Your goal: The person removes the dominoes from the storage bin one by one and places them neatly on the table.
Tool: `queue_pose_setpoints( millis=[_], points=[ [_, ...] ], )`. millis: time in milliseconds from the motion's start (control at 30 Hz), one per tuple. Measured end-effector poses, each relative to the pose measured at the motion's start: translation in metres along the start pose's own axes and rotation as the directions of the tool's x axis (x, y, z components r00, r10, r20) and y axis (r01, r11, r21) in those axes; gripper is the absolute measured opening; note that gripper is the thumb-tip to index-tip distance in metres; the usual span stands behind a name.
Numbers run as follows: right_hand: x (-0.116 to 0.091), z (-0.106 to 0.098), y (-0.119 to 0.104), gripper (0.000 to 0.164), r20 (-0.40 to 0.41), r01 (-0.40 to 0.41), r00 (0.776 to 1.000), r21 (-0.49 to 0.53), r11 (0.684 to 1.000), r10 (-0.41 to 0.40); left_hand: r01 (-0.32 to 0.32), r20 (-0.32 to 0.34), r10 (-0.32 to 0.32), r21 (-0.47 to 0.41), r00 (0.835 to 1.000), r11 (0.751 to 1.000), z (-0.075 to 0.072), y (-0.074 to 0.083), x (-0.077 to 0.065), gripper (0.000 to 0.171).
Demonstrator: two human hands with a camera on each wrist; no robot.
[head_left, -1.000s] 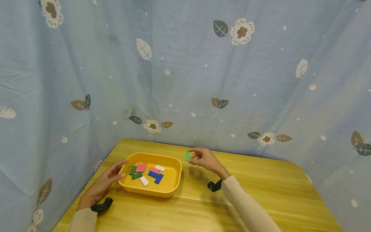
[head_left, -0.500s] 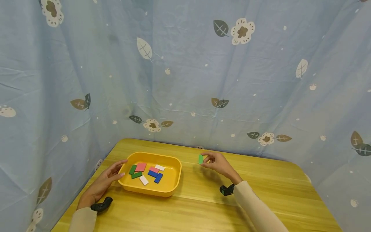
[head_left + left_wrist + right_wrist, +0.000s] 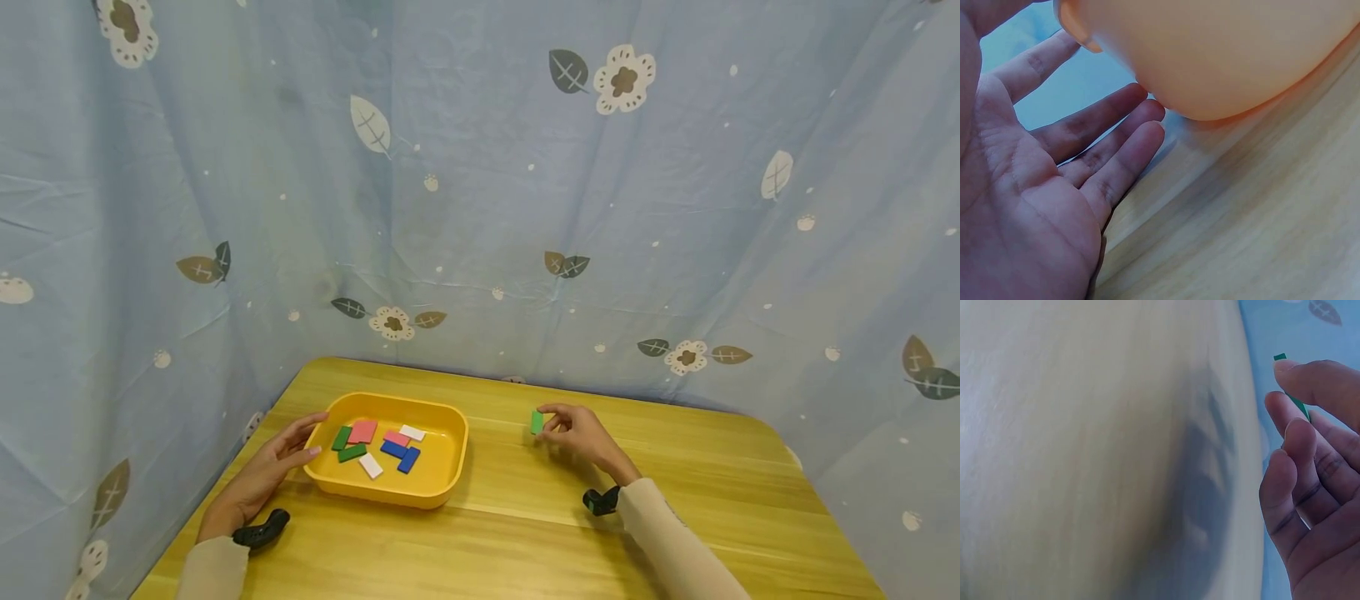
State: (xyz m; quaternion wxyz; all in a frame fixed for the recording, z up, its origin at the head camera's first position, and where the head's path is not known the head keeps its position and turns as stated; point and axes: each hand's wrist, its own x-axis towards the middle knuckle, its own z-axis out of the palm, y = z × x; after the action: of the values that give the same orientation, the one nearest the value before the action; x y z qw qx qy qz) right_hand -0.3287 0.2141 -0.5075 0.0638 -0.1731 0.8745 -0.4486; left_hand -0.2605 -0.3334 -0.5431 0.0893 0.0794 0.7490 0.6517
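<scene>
My right hand (image 3: pixel 581 432) pinches a small flat green block (image 3: pixel 537 422) between thumb and fingertips, to the right of the yellow tray (image 3: pixel 390 497). The right wrist view shows the green block (image 3: pixel 1298 405) partly hidden by the fingers, with the hand's shadow on the table. My left hand (image 3: pixel 272 468) rests against the tray's left end, thumb and index finger at its rim. From the left wrist, that hand (image 3: pixel 1054 169) has its fingers loosely extended, touching or very near the tray's outer wall (image 3: pixel 1210 56). Inside lie green blocks (image 3: pixel 352 452), pink blocks (image 3: pixel 363 432), white blocks (image 3: pixel 371 466) and blue blocks (image 3: pixel 408 460).
The wooden table (image 3: pixel 480 550) has rounded far corners. A blue curtain (image 3: pixel 480 208) with flowers and leaves hangs behind it and along both sides. Each wrist wears a black device, one on the left (image 3: pixel 261 531) and one on the right (image 3: pixel 602 502).
My right hand has moved to the right and slightly nearer, away from the tray, and lower toward the table, still pinching the green block. The left hand and tray have stayed put.
</scene>
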Motion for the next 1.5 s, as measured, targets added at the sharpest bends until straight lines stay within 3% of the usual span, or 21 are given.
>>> queue_pose_setpoints(
  millis=[500, 1500],
  points=[
    [0.004, 0.003, 0.016, 0.047, 0.028, -0.023, 0.999, 0.033, 0.999, 0.022, -0.022, 0.003, 0.022, -0.007, 1.000, 1.000, -0.002, -0.002, 0.001, 0.064],
    [0.005, 0.007, 0.020, 0.047, 0.056, -0.055, 0.997, -0.056, 0.997, 0.058, -0.024, 0.006, 0.024, 0.000, 1.000, 1.000, -0.003, -0.002, 0.000, 0.062]
  ],
)
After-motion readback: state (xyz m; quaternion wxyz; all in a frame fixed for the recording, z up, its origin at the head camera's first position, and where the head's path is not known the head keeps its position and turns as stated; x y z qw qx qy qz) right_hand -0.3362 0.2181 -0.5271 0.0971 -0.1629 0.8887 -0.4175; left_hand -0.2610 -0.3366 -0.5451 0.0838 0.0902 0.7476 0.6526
